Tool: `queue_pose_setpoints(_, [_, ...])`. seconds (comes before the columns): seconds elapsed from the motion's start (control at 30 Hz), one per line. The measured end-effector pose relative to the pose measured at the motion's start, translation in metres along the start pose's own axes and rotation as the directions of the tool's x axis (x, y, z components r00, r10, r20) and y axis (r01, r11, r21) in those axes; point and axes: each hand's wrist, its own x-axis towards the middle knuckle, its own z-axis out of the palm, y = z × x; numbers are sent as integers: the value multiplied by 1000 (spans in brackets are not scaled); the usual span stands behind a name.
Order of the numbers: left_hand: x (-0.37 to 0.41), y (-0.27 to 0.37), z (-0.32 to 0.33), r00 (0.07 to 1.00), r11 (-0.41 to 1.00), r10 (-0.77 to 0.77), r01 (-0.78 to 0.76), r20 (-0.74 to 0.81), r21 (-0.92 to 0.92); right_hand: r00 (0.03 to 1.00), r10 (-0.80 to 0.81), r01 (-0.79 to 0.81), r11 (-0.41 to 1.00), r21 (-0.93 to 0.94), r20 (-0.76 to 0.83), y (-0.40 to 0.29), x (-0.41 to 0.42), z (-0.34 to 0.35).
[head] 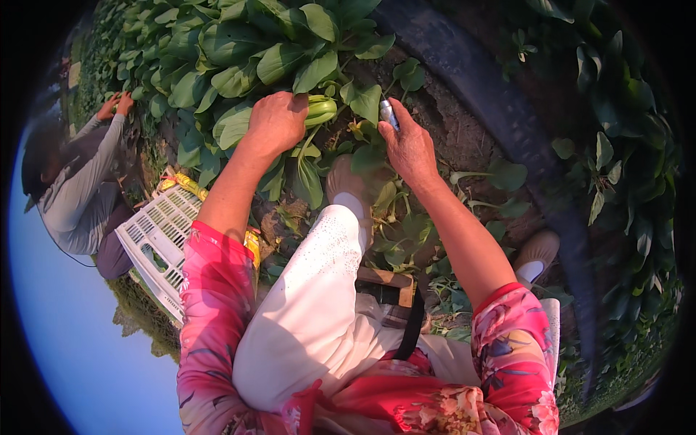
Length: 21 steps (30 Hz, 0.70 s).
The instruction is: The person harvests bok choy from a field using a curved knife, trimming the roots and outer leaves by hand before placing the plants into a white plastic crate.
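My left hand [279,120] is closed around a head of bok choy [322,110], whose pale green stem base points right, towards my other hand. Its leaves [235,126] spread out to the left of my fist. In my right hand [409,144] is a small tool with a silvery handle [389,114], perhaps a knife; its working end is hidden by a leaf. A short gap lies between the tool and the bok choy. Dense leafy bok choy plants [255,49] grow just beyond my hands.
A white plastic crate [163,239] with yellow packaging [187,185] stands at my left. Past it another person [81,201] crouches, hands in the plants. A dark hose or plastic strip [473,70] curves along the right. Cut leaves [508,176] lie around my shoes, near a wooden frame [389,277].
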Motion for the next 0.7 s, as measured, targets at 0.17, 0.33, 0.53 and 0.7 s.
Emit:
queue_pose_setpoints(0.17, [-16, 1, 24, 995, 999, 30, -31, -90, -14, 999, -14, 15, 1000, 20, -45, 13, 14, 19])
queue_pose_setpoints(0.33, [-24, -13, 56, 967, 985, 155, -134, -201, 111, 1000, 4, -4, 1000, 25, -2, 11, 18, 25])
queue_pose_setpoints(0.53, [-21, -21, 72, 939, 981, 181, -151, -291, 122, 990, -133, 139, 958, -252, 42, 13, 33, 25])
queue_pose_setpoints(0.7, [-28, -13, 43, 984, 998, 52, -44, -168, 48, 975, -185, 222, 871, -437, 125, 22, 23, 3])
